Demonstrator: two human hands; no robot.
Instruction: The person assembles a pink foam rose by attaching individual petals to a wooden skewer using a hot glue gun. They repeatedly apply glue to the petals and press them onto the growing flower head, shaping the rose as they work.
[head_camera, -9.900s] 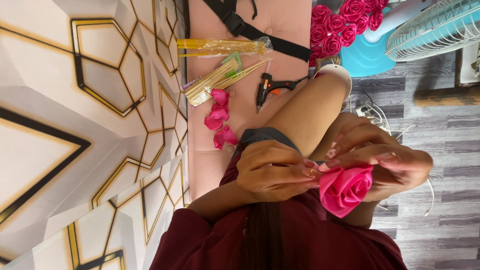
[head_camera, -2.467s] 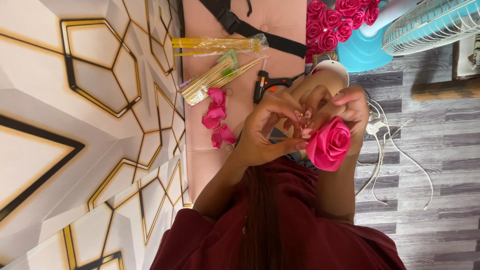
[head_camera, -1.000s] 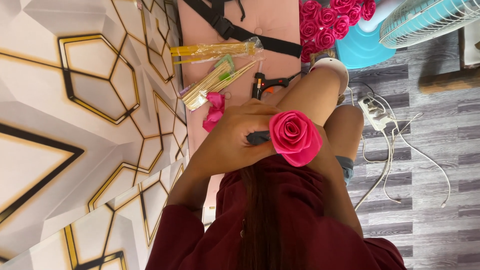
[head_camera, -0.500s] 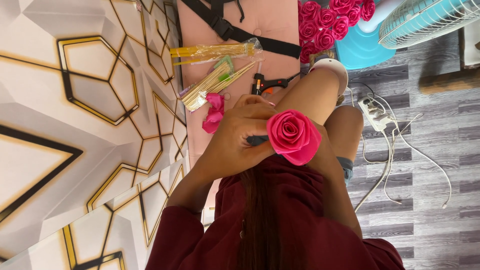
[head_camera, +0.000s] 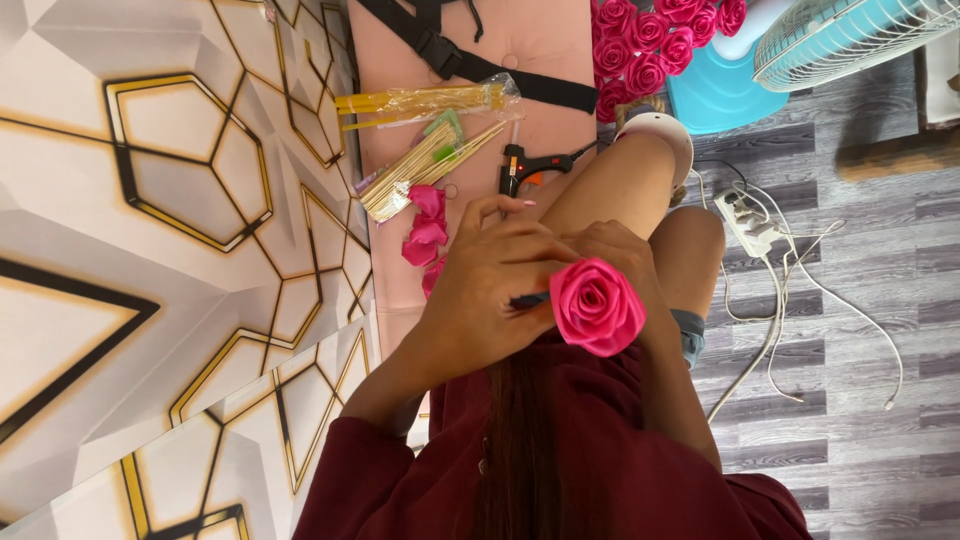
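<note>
At frame centre I see a pink ribbon rose (head_camera: 597, 305) held up in front of the maroon top, its spiral face turned toward the camera. The left hand (head_camera: 495, 290) is curled closed around the dark stem just left of the bloom, fingers wrapped over it. The right hand (head_camera: 612, 247) sits directly behind and above the rose, touching it; the bloom covers most of the fingers, so I cannot tell how far that hand is closed. On the pink cushioned surface (head_camera: 540, 50) in the upper middle lie a black hot glue gun (head_camera: 530, 165), a loose bundle of wooden skewers (head_camera: 415, 170), a clear packet of skewers (head_camera: 425, 100) and several pink ribbon petals (head_camera: 425, 225). A cluster of finished pink roses (head_camera: 650, 40) occupies the top edge, beside a turquoise fan (head_camera: 800, 50). A white power strip (head_camera: 745, 210) with cables lies on the grey floor at right.
</note>
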